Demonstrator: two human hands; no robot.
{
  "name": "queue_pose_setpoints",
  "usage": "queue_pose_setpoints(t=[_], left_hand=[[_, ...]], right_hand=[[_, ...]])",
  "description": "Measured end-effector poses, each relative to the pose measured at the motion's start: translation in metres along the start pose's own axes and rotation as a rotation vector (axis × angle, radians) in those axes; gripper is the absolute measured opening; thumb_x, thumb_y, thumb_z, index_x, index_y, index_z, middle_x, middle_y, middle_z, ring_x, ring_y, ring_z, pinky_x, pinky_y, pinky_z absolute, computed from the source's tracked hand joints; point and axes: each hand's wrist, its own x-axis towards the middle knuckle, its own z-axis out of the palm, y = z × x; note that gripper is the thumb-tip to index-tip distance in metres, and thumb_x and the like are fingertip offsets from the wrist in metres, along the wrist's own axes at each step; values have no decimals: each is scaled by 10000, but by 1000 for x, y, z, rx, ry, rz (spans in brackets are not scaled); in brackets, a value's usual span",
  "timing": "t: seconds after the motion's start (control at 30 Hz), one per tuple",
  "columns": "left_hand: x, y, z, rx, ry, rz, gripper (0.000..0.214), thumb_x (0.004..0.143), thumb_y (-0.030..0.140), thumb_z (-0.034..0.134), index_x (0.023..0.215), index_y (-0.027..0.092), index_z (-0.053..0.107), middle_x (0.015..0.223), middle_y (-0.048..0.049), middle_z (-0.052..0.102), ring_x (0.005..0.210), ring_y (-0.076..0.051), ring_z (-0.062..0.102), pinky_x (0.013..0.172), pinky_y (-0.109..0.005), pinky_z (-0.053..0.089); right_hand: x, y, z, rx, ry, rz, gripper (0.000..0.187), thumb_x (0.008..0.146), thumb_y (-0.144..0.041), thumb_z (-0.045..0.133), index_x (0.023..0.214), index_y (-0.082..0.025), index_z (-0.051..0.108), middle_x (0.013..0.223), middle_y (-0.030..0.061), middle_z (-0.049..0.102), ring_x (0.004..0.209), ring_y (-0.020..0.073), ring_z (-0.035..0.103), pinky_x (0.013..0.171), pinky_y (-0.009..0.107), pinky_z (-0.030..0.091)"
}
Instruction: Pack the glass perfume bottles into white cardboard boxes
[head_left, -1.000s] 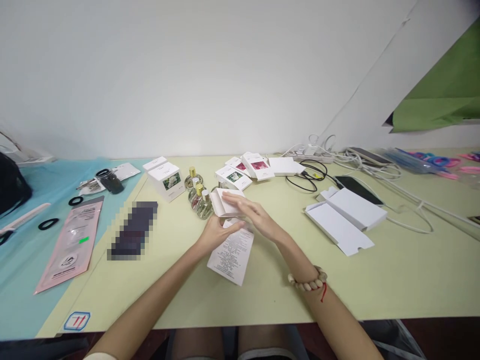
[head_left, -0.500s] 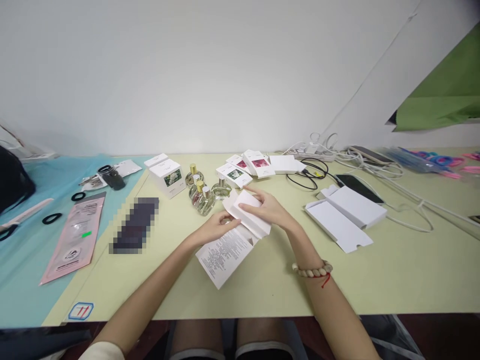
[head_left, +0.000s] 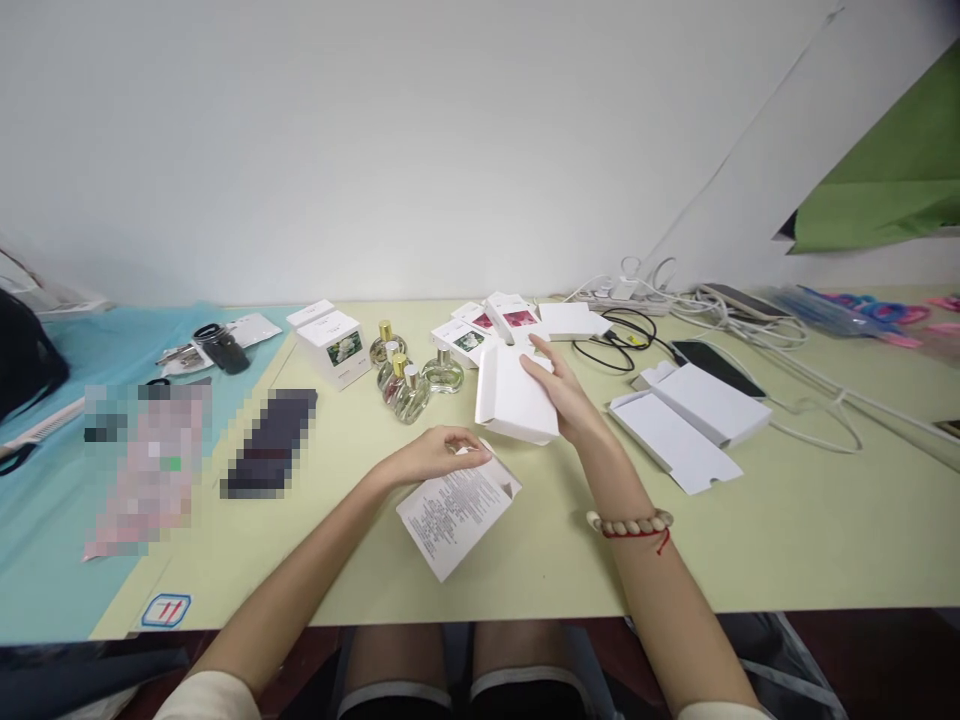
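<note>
My left hand (head_left: 435,456) pinches the open end of a flattened-looking white carton (head_left: 456,515) with small print on its face. Held up by my right hand (head_left: 561,393) is a plain white box insert (head_left: 514,393), its thumb and fingers gripping the right side. The insert and the carton are apart. Beyond my left hand stand several glass perfume bottles (head_left: 411,398) with gold and silver caps. Behind the insert lie several printed cartons (head_left: 517,316) with pink or green pictures.
On the right lie unfolded white inserts (head_left: 675,440), a phone (head_left: 716,367) and tangled cables (head_left: 750,335). Two upright white boxes (head_left: 330,347) stand at the back left. Further left are a dark pixelated item (head_left: 271,445), a pink packet (head_left: 154,470) and a black jar (head_left: 221,348).
The white insert has come out of the printed carton. My right hand has moved it up and to the right, while my left hand keeps hold of the carton.
</note>
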Motion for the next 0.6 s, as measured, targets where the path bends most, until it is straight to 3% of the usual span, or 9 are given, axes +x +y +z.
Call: queue_pose_setpoints(t=[0.07, 0.13, 0.3, 0.5, 0.6], left_hand=[[-2, 3, -4, 11, -100, 4, 333, 749, 500, 536, 857, 204, 646, 857, -31, 627, 765, -149, 557, 639, -234, 413], [-4, 5, -7, 21, -117, 17, 307, 735, 482, 561, 840, 203, 635, 832, -22, 613, 733, -138, 541, 607, -226, 404], [-3, 2, -6, -63, 167, 18, 385, 682, 442, 640, 941, 193, 502, 850, -6, 559, 752, -137, 541, 604, -227, 419], [2, 6, 2, -122, 432, 148, 563, 668, 388, 681, 1111, 217, 379, 1135, -80, 529, 1033, -207, 532, 794, -303, 456], [1, 8, 1, -47, 548, 177, 565, 660, 395, 690, 1088, 217, 366, 1110, -75, 539, 999, -207, 550, 773, -305, 465]], right_hand=[[-2, 0, 6, 28, -38, -14, 686, 646, -462, 666, 1265, -316, 408, 929, 12, 628, 661, 152, 625, 518, 257, 514], [-4, 1, 13, 99, 0, -61, 629, 632, -472, 672, 1195, -298, 449, 946, 6, 627, 711, 151, 626, 554, 255, 521], [-10, -1, 29, 266, 156, -242, 449, 652, -488, 651, 964, -255, 427, 1006, 4, 600, 842, 147, 606, 646, 256, 524], [-27, -9, 40, 135, 131, -539, 400, 688, -455, 628, 901, -256, 355, 962, 7, 567, 889, 154, 587, 751, 303, 505], [-33, -17, 39, 58, 94, -645, 392, 692, -389, 648, 954, -264, 385, 970, 17, 562, 895, 167, 589, 779, 332, 497]])
